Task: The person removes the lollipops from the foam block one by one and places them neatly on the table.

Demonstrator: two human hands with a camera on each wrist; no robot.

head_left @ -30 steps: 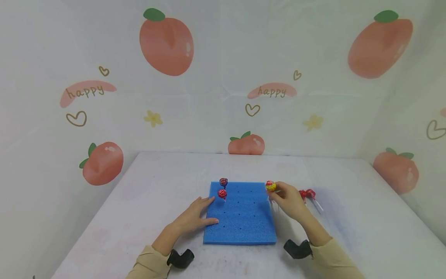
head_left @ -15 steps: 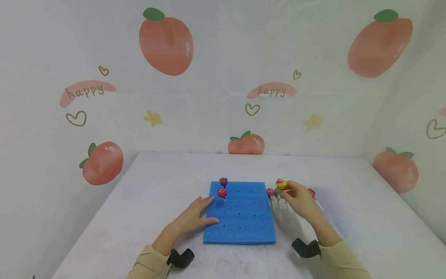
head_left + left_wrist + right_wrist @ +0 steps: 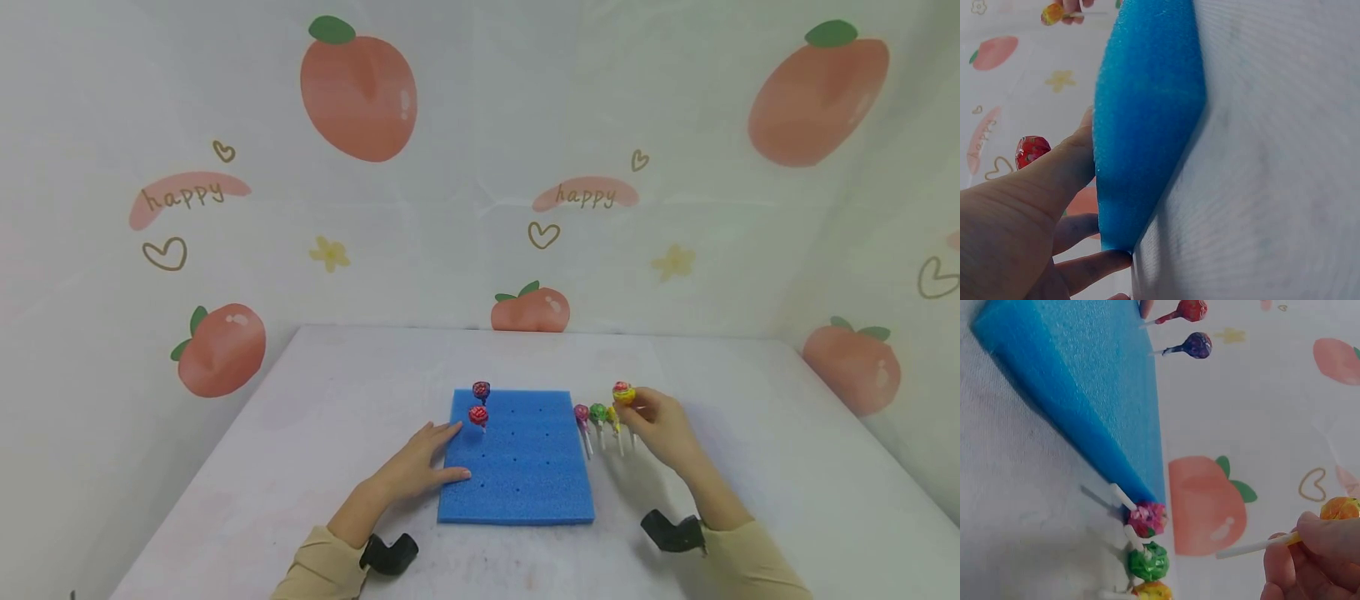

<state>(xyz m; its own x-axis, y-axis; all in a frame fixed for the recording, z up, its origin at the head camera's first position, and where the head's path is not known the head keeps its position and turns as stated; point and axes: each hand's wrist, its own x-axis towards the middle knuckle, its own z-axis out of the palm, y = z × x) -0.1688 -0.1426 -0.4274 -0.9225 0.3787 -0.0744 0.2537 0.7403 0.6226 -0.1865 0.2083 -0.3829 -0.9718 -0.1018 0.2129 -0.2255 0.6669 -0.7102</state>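
- Fingers of your right hand (image 3: 666, 423) pinch a yellow-and-red lollipop (image 3: 624, 394) in the head view, above the table (image 3: 315, 433) and right of the blue foam board (image 3: 517, 500).
- Your left hand (image 3: 411, 467) has its thumb and fingers spread wide at the board's left edge, gripping nothing.
- At the board's far left part, you have a dark lollipop (image 3: 481, 392) standing upright and, just nearer to you, a red lollipop (image 3: 478, 417).
- Right of the board, a pink lollipop (image 3: 581, 412), a green lollipop (image 3: 598, 412) and a yellow lollipop (image 3: 612, 415) lie in a row, heads far from you, sticks near.
- From the left wrist, your fingers look fairly straight and touch the board; a red head shows beyond your hand.
- From the right wrist, your thumb and fingers close round the held stick near its head, the white end pointing down; the pink head lies just beside the board's far right corner.
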